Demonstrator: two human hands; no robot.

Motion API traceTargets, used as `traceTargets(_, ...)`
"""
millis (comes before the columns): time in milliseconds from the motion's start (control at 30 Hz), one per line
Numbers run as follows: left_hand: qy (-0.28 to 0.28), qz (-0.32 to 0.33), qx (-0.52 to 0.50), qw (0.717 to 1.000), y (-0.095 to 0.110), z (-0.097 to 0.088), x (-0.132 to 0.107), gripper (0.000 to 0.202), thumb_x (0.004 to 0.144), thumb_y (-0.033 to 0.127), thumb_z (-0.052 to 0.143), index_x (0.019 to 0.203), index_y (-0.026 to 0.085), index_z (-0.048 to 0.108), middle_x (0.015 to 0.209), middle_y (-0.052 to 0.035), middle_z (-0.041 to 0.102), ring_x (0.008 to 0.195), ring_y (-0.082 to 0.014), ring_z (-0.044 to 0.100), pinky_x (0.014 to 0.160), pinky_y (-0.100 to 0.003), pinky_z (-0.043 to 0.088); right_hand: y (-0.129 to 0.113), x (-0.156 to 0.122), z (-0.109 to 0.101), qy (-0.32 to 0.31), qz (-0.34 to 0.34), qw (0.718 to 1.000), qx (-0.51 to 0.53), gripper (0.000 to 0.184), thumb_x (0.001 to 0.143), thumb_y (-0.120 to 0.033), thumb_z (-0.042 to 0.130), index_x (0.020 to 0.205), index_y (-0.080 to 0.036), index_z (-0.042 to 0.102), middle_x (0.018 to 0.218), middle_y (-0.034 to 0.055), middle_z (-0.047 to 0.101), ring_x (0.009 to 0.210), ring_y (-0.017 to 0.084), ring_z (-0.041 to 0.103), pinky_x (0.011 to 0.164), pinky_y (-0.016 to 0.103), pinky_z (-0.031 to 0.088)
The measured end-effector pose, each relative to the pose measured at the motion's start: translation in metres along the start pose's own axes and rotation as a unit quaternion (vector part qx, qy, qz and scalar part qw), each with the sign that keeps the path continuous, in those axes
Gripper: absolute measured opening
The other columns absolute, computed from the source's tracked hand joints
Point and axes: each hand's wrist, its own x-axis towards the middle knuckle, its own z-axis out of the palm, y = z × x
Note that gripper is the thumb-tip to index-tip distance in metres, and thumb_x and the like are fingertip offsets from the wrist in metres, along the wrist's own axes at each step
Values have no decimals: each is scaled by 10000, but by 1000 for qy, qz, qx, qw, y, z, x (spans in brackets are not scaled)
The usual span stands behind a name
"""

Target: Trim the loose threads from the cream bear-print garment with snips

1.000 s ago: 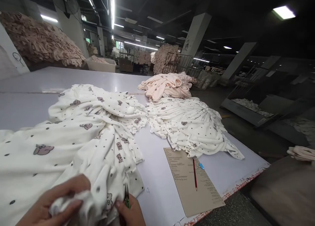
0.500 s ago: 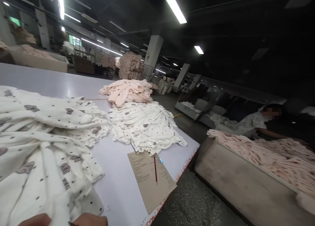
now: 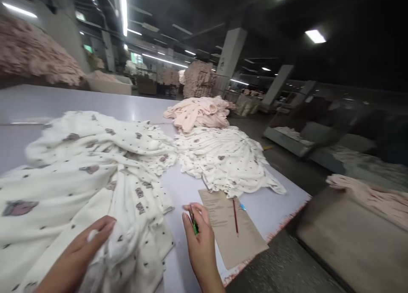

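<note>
My left hand [image 3: 84, 246] pinches a fold of the white printed fabric [image 3: 95, 178], which has dark dots and pinkish-grey motifs and lies in loose folds across the table's left side. Over bare table to the right of it, my right hand [image 3: 200, 237] is curled around small thread snips [image 3: 194, 225] with green on the handle and a dark metal tip; the fingers hide part of them. Beside that hand lies a brown printed card [image 3: 223, 233] with a dark red pencil [image 3: 236, 218] on it. A blue-capped item [image 3: 242, 207] sits by the card's edge.
Another heap of white printed fabric [image 3: 223, 157] overlaps the card's far end, with a pink heap [image 3: 200, 112] behind it. The table edge [image 3: 287, 216] runs diagonally at right. Beyond it stands a bin [image 3: 344, 233] with pink cloth. More pink cloth [image 3: 35, 50] is piled far left.
The view has turned left, so the scene sits further right. Both hands have come up into view; the right hand is now apart from the fabric, near the card.
</note>
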Motion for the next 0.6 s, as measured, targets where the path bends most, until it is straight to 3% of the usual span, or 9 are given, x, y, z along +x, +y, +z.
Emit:
traceTargets(33, -8, -30, -27, 999, 8, 1, -3, 328, 817, 533, 509, 847, 221, 602, 808, 12, 650, 823, -222, 605, 672, -259, 493, 2, -2, 4, 7, -14, 999, -38, 353, 852, -449, 544, 1094, -209, 637, 1239, 105, 502, 670, 132, 569, 511, 218, 418)
traceTargets(100, -51, -55, -90, 993, 24, 8, -7, 347, 783, 568, 523, 717, 228, 535, 625, 53, 535, 657, -166, 519, 602, -208, 443, 8, -15, 18, -10, -64, 997, -37, 404, 809, -461, 600, 1157, -257, 590, 1280, 87, 486, 803, 180, 606, 596, 233, 457)
traceTargets(133, -77, -49, -114, 989, 31, 12, -9, 365, 780, 578, 521, 687, 225, 497, 590, 63, 474, 611, -145, 463, 574, -189, 414, 10, -24, 28, -30, -90, 995, -17, 442, 770, -499, 630, 1134, -256, 572, 1200, 79, 541, 851, 205, 608, 633, 241, 468)
traceTargets(200, -101, -34, -141, 984, 40, 18, -12, 375, 790, 575, 514, 679, 221, 463, 600, 70, 424, 603, -127, 410, 575, -170, 384, 13, -40, 46, -74, -121, 990, 16, 498, 684, -549, 681, 1048, -243, 532, 988, 45, 593, 764, 200, 601, 595, 239, 456)
traceTargets(267, -92, 4, -137, 986, 42, 19, -14, 331, 811, 538, 508, 714, 223, 476, 654, 63, 456, 656, -134, 429, 630, -172, 384, 14, -47, 59, -105, -128, 986, 17, 363, 738, -516, 624, 932, -226, 523, 846, 14, 570, 649, 168, 554, 567, 240, 420)
traceTargets(333, -66, 41, -110, 991, 40, 16, -13, 301, 830, 507, 494, 725, 225, 478, 679, 56, 457, 686, -145, 432, 659, -183, 375, 16, -45, 62, -132, -87, 987, 30, 253, 838, -453, 509, 800, -205, 535, 723, 1, 542, 633, 162, 523, 581, 243, 395)
traceTargets(400, -71, 43, -89, 993, 35, 12, -11, 311, 838, 517, 464, 730, 226, 477, 689, 52, 441, 689, -149, 424, 650, -192, 363, 19, -36, 58, -152, -4, 985, 81, 332, 875, -477, 452, 731, -190, 539, 639, -7, 520, 629, 161, 507, 581, 243, 388)
traceTargets(500, -165, 21, -71, 984, 27, 10, -8, 325, 751, 547, 549, 792, 225, 554, 698, 47, 503, 699, -157, 456, 630, -199, 360, 22, -25, 51, -156, 76, 974, 143, 413, 853, -562, 475, 734, -174, 554, 619, -11, 509, 612, 153, 491, 570, 240, 398)
traceTargets(600, -198, -6, -69, 978, 23, 16, -9, 320, 665, 493, 648, 792, 200, 629, 680, 33, 568, 686, -161, 488, 617, -202, 380, 21, -25, 50, -160, 67, 975, 140, 373, 839, -531, 529, 754, -171, 577, 668, -3, 537, 649, 154, 511, 602, 239, 413)
